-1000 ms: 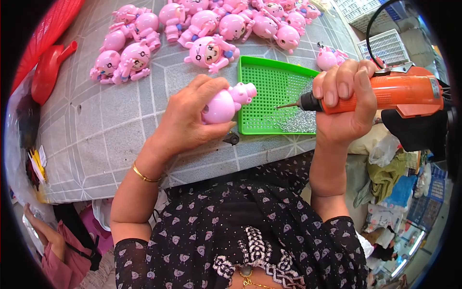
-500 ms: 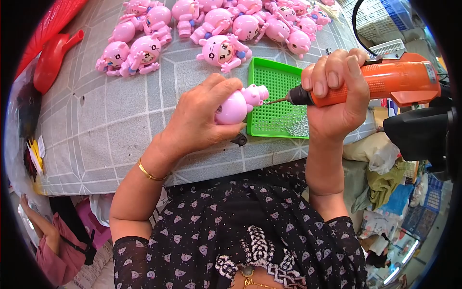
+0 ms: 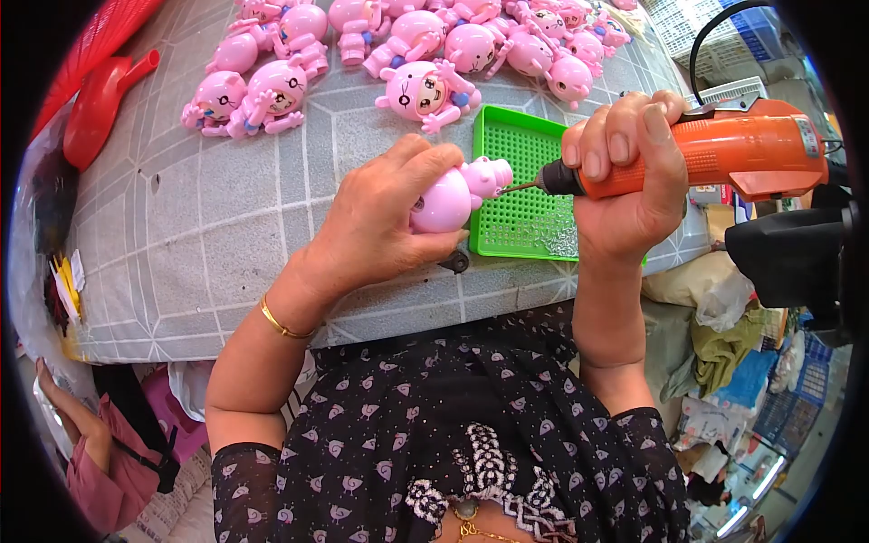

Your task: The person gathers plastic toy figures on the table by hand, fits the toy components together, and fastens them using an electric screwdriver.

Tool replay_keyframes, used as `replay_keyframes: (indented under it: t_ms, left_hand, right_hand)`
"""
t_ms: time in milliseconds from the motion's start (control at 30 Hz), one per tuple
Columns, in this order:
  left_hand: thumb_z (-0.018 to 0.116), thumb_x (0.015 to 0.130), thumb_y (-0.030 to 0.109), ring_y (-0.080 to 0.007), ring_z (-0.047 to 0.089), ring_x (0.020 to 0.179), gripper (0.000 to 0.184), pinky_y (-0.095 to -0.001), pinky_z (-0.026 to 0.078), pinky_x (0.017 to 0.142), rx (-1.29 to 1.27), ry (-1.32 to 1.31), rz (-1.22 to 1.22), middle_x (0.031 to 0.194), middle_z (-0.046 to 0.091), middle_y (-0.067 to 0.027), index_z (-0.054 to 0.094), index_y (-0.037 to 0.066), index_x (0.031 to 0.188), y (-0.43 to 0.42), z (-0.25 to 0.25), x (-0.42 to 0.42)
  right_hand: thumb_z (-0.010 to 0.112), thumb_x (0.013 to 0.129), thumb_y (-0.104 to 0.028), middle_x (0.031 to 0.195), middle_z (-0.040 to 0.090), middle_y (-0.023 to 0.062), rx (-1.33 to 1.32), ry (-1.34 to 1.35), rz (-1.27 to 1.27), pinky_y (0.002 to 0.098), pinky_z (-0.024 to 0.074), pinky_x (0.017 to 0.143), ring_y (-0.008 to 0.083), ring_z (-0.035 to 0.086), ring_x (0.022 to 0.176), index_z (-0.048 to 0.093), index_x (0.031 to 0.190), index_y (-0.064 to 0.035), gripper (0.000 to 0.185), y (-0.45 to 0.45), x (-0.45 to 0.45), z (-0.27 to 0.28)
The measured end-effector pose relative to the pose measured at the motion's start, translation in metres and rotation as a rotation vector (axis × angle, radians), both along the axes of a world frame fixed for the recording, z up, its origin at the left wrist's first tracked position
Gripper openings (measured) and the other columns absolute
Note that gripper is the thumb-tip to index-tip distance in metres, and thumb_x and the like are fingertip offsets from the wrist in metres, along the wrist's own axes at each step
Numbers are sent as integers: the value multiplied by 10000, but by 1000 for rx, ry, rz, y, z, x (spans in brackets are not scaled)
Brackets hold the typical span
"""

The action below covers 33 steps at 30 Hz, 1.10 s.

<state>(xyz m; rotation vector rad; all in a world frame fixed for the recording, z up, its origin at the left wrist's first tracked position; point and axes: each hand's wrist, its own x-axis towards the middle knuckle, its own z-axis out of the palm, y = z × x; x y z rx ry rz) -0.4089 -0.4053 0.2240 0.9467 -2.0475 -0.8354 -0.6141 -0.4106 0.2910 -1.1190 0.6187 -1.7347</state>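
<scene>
My left hand (image 3: 387, 206) is wrapped round a pink toy figure (image 3: 442, 201), its round head in my palm and its body pointing right. In my right hand (image 3: 631, 172) is an orange electric screwdriver (image 3: 724, 152), held level with the bit (image 3: 520, 187) pointing left. The bit's tip meets the toy's body or is very close to it; exact contact is too small to tell. Beneath both lies a green perforated tray (image 3: 481, 145) with a heap of small silvery screws (image 3: 554, 237) along its near side.
Several finished-looking pink toys (image 3: 421, 90) lie across the back of the table (image 3: 208, 231). A red plastic scoop-like object (image 3: 98, 113) is at the left edge. A black cable (image 3: 695, 54) rises behind the screwdriver. Another person's arm (image 3: 68, 412) shows at lower left.
The screwdriver has shifted slightly left, and the toy slightly right in view, so bit and toy are closer together. Both grips stay the same. The table scene shifts a little with the camera.
</scene>
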Motion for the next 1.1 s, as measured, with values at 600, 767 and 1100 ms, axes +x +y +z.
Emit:
replay_keyframes:
  t_ms: [600, 767, 1100]
  left_hand:
    - [832, 652, 97, -293, 668, 871, 529, -366, 538, 785, -77, 29, -24, 1009, 659, -152, 632, 2, 1132, 0, -5, -4]
    - [843, 645, 108, -293, 665, 860, 540, -365, 538, 778, -116, 38, -28, 995, 660, -153, 633, 3, 1131, -2, -7, -5]
    - [840, 652, 167, -320, 669, 836, 553, -396, 549, 727, -105, 89, 5, 989, 646, -147, 618, 35, 1140, -1, -12, -6]
  right_hand:
    - [531, 953, -121, 644, 441, 17, -125, 256, 139, 309, 437, 528, 121, 435, 482, 367, 803, -117, 222, 1, -7, -4]
    - [548, 945, -104, 631, 448, 21, -96, 299, 69, 300, 430, 505, 122, 433, 470, 362, 768, -117, 258, 3, 3, 0]
    - [568, 951, -105, 689, 468, 19, -78, 199, 6, 314, 450, 543, 124, 453, 514, 441, 956, -106, 127, 10, 4, 4]
